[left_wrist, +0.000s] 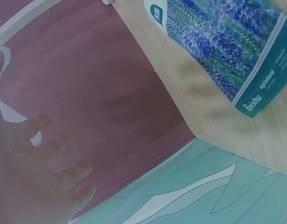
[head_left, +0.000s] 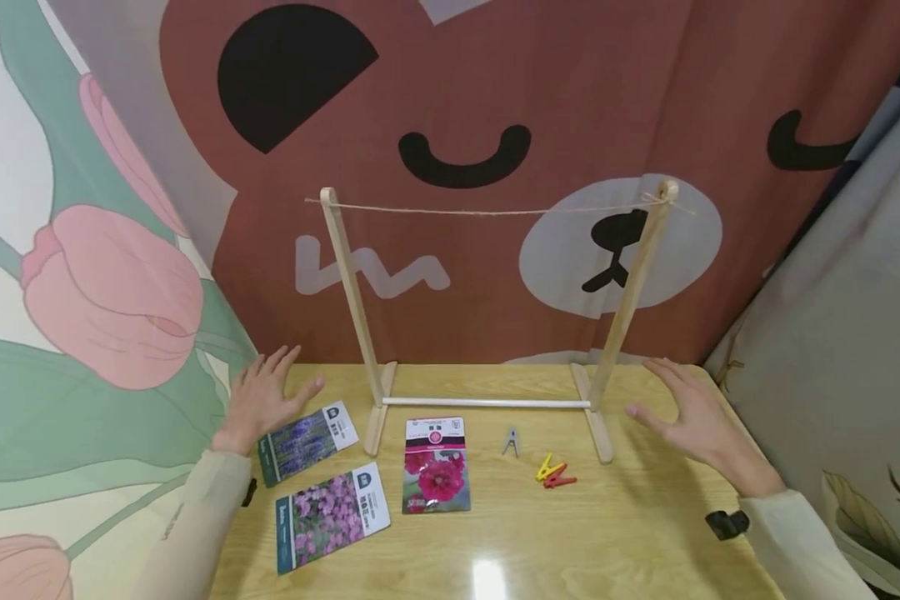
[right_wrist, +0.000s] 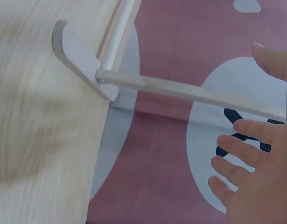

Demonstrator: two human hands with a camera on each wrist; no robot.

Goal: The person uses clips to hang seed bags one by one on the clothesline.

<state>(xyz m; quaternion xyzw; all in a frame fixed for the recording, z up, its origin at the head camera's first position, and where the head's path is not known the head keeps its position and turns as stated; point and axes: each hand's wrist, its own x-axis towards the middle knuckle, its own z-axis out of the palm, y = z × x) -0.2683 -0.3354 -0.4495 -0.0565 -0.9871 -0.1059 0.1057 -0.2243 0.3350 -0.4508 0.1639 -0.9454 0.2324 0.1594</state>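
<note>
bear-print cloth [head_left: 457,100] hangs behind a wooden table [head_left: 645,533]. head view: a wooden stand [head_left: 354,296] is upright near the back edge, string [head_left: 435,212] stretched between its post tops. the left hand [head_left: 266,400] is spread near a purple-flower packet [head_left: 303,442]; a pink-flower packet [head_left: 333,517] lies nearer the person, a red-flower packet [head_left: 437,467] to its right. further right lie a grey clip [head_left: 512,442], a yellow clip [head_left: 546,468] and a red clip [head_left: 561,479]. the right hand [head_left: 693,421] is spread, right of the stand. left wrist view: fingers apart, well clear of the purple-flower packet. right wrist view: fingers parted, beside the stand's post.
</note>
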